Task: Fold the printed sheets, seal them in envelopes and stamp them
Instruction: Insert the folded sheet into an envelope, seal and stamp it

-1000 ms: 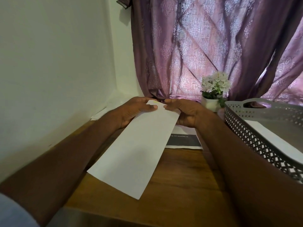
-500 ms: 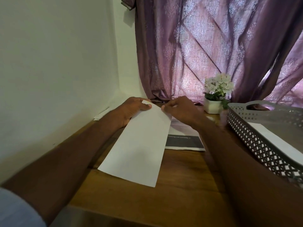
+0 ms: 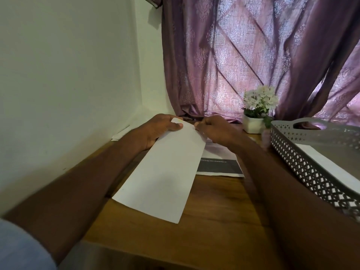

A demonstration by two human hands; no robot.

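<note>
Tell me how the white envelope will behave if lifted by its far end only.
The envelope looks thin and long, so it would probably sag. It seems light: both hands hold only its far end. Its smooth paper may slide easily on the table.

I see a matt white paper envelope (image 3: 165, 172) over a bench (image 3: 214, 227) of smooth brown wood with a faint sheen. The grey basket (image 3: 303, 162) looks like perforated plastic, the purple curtain (image 3: 224, 65) is thin patterned cloth, and the wall (image 3: 68, 75) is matt painted.
</note>
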